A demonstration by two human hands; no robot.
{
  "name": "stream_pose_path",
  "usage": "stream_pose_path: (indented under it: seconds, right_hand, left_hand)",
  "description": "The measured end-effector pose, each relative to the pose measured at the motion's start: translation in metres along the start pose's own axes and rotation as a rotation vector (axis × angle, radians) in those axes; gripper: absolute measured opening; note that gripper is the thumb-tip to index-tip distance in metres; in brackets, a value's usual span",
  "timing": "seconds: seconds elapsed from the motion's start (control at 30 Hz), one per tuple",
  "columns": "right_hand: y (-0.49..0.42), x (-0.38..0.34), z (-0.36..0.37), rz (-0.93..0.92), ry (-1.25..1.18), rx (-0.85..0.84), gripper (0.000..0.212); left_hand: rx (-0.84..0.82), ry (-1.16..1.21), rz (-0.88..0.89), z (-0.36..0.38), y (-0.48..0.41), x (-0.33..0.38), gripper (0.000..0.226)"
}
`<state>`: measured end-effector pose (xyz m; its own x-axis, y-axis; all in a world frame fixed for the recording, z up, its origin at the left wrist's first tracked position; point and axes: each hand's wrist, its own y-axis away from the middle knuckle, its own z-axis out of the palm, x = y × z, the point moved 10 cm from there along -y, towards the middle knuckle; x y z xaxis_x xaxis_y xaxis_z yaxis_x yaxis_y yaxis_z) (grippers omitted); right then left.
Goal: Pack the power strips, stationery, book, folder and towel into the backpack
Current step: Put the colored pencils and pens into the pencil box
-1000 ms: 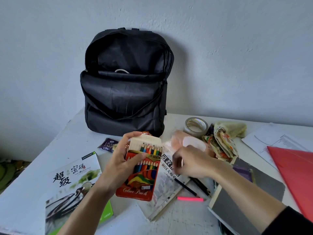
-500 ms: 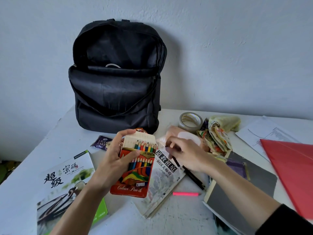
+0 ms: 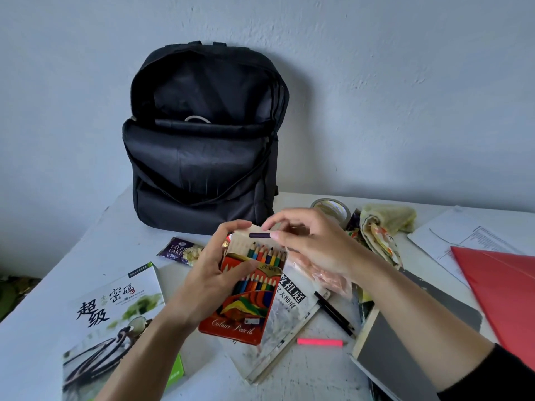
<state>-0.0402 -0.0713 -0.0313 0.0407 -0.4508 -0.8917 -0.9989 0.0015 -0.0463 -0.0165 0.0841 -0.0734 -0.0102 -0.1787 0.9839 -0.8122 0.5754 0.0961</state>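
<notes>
White table (image 3: 72, 256), under both hands. Black fabric backpack (image 3: 202, 157), upright against the wall beyond the hands, top compartment unzipped and gaping. Red plastic folder (image 3: 503, 287), flat, far right of the right hand. Glossy book with green-edged cover (image 3: 115, 311), flat, left of the left forearm. Grey-covered notebook (image 3: 385, 363), beneath the right forearm. Crumpled yellow patterned towel (image 3: 382, 227), just right of the right hand. Red cardboard box of colour pencils (image 3: 249, 308), flap up, gripped by left hand (image 3: 211, 276), thumb across its front. Roll of clear tape (image 3: 333, 208), just behind the right hand. Black pen (image 3: 333, 314) and pink highlighter (image 3: 318, 342), below the right wrist. Short dark purple pencil (image 3: 259, 235), pinched between thumb and forefinger of right hand (image 3: 315, 244), other fingers loosely curled, at the box's open top.
</notes>
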Motion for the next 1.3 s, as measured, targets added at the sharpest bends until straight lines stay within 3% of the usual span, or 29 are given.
stream_pose_path:
  seconds: [0.03, 0.2, 0.3, 0.47, 1.1, 1.3]
  right_hand:
    - [-0.002, -0.003, -0.002, -0.002, -0.033, 0.022, 0.009]
    - [-0.013, -0.003, -0.015, -0.024, -0.232, 0.141, 0.017]
    - [-0.020, 0.001, -0.009, -0.006, -0.258, 0.123, 0.030]
    - [-0.029, -0.003, -0.005, 0.003, -0.381, 0.144, 0.031]
    - [-0.034, -0.007, -0.006, -0.036, 0.051, 0.273, 0.056]
    - [-0.026, -0.023, -0.006, -0.157, 0.079, 0.281, 0.042]
  left_hand:
    - [-0.002, 0.004, 0.006, 0.000, -0.001, 0.002, 0.048]
    - [-0.015, -0.016, 0.032, 0.002, -0.004, 0.010, 0.049]
    - [-0.036, 0.002, 0.029, 0.007, -0.004, 0.011, 0.050]
    - [-0.041, -0.009, 0.047, 0.008, -0.006, 0.015, 0.050]
    - [-0.046, 0.030, 0.051, 0.010, -0.007, 0.018, 0.059]
    - [-0.006, 0.052, 0.039, 0.007, -0.008, 0.015, 0.060]
